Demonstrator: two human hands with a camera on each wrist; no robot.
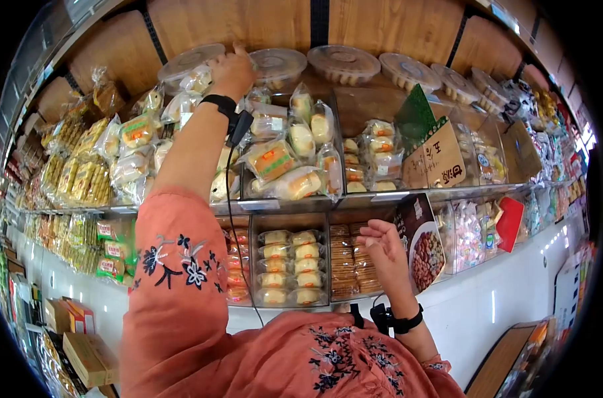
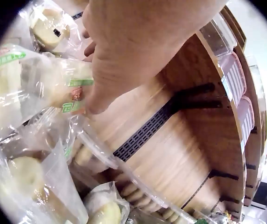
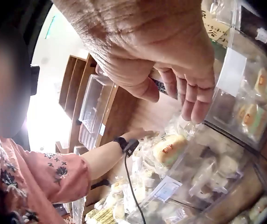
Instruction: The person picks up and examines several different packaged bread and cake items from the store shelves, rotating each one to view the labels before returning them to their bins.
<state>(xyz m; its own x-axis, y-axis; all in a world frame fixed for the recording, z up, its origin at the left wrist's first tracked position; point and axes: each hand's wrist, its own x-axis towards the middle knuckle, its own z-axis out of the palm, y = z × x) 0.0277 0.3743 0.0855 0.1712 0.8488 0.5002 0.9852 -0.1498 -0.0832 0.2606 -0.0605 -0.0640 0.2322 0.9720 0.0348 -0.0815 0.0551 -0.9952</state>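
Observation:
My left hand reaches up to the back of the upper shelf, over the left part of the bread display. It grips a clear-wrapped bread with a green and red label; the thumb lies at the wrapper's edge and the fingers are partly hidden behind the palm. Other bagged breads crowd close beneath it. Lower down, my right hand hangs with loosely bent fingers and holds nothing. In the head view it overlaps the lower bin of brown packaged biscuits, beside a dark printed card.
Round lidded tubs line the back of the upper shelf. Clear dividers split both tiers, with packed yellow buns in a lower bin. A green card stands up at the right. Thin cables hang from the wrist cameras.

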